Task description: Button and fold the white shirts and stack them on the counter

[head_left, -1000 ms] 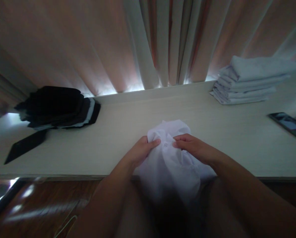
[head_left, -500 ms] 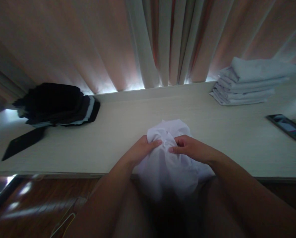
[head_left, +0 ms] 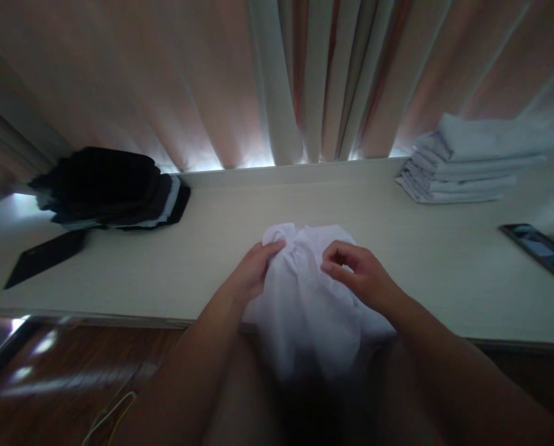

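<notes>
A crumpled white garment hangs over the front edge of the table, its upper part bunched on the tabletop. My left hand grips its gathered upper left part, thumb on top and the other fingers mostly behind the cloth. At the right side of the fabric is my right hand, its thumb and index finger curled together in a pinch against the cloth. Whether any fabric or small thing is between those fingertips cannot be made out. The garment's lower end is blurred and dark between my legs.
A pile of dark folded clothes stands at the back left, with a flat black object before it. Folded white clothes are stacked at the back right, near a phone. Curtains hang behind the pale table.
My left hand has shifted slightly left and up with the gathered cloth. My right hand's thumb and index finger have curled together, and the garment's top has spread wider.
</notes>
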`<action>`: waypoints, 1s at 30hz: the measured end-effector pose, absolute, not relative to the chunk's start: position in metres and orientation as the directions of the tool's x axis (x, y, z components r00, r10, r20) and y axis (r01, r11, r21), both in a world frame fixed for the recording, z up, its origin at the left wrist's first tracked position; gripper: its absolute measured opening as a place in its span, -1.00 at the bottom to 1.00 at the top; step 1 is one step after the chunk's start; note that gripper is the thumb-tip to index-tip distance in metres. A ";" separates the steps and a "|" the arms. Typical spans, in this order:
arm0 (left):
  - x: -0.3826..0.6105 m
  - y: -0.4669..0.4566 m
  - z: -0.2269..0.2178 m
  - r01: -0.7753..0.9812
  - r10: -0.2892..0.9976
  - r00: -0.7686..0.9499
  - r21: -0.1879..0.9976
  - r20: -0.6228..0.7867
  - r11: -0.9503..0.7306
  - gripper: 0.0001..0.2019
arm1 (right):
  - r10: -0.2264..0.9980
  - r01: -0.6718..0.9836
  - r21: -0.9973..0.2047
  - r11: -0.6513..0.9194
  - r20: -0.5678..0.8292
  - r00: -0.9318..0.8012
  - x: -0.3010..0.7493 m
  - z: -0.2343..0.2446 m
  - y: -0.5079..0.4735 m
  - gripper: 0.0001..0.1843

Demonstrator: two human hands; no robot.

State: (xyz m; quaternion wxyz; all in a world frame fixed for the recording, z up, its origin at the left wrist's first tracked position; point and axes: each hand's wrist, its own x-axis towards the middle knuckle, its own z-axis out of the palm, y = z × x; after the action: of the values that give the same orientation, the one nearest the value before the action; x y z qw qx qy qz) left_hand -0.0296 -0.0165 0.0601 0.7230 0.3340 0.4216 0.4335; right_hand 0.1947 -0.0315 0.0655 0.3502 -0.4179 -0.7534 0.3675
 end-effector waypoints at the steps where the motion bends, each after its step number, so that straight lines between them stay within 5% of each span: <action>1: -0.031 -0.015 0.059 -0.365 0.906 0.271 0.837 -0.324 0.408 -0.73 | 0.855 0.401 -0.827 0.393 0.168 -0.492 0.192 0.062 -0.034 -0.65; 5: -0.033 -0.010 0.058 -0.431 0.915 0.264 0.812 -0.304 0.394 -0.74 | 0.838 0.537 -0.755 0.375 0.029 -0.545 0.171 0.038 -0.044 -0.57; 9: -0.030 -0.006 0.058 -0.348 0.939 0.154 0.872 -0.309 0.344 -0.69 | 0.852 0.427 -0.870 0.247 -0.015 -0.523 0.150 0.024 -0.046 -0.79; 14: -0.037 0.005 0.052 0.105 0.983 -0.133 0.985 -0.124 0.138 -0.72 | 0.860 0.205 -0.975 -0.088 -0.178 -0.478 0.153 0.030 -0.039 -0.84; 18: -0.052 0.010 0.051 0.515 0.943 -0.313 0.855 0.111 0.070 -0.59 | 0.868 0.002 -0.967 -0.254 -0.229 -0.441 0.166 0.029 -0.029 -0.73; 21: -0.057 0.000 0.058 0.695 0.933 -0.264 0.719 0.246 0.008 -0.68 | 0.899 -0.033 -0.971 -0.236 -0.205 -0.387 0.175 0.027 -0.021 -0.68; 25: -0.050 -0.023 0.060 0.795 0.997 0.055 0.606 -0.050 -0.013 -0.43 | 0.915 0.010 -0.977 -0.213 -0.203 -0.348 0.181 0.028 -0.011 -0.71; 30: -0.043 -0.023 0.039 0.924 0.921 0.224 0.369 -0.320 -0.097 -0.58 | 0.951 0.271 -0.961 -0.056 -0.134 -0.279 0.187 0.034 0.000 -0.70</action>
State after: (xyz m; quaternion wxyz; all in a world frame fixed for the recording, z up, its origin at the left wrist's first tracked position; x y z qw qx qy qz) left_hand -0.0433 -0.0231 0.0394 0.2521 0.7405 0.6229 -0.0036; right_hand 0.1871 0.0005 0.0339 0.3252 -0.5047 -0.6053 0.5226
